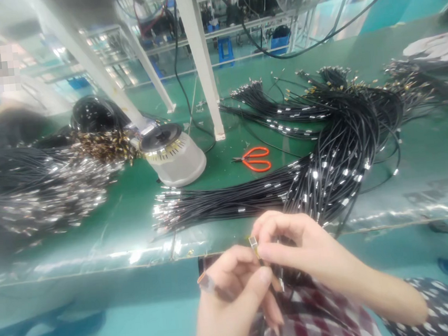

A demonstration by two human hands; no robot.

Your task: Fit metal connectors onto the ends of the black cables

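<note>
My left hand [234,296] is closed around a thin black cable just in front of the bench edge. The fingers of my right hand [290,243] pinch a small pale, shiny piece [254,242] at the cable's upper end; whether it is a label or a connector I cannot tell. Much of the cable is hidden by my fingers. Just beyond my hands, a thick bundle of black cables [246,192] with white tags lies along the bench, its pale ends pointing left.
Orange-handled scissors [258,159] lie on the green bench [224,173]. A grey-white round dispenser [179,161] stands left of them, near a white post [200,59]. More cable bundles [51,184] pile up at the left. Dark cords hang overhead.
</note>
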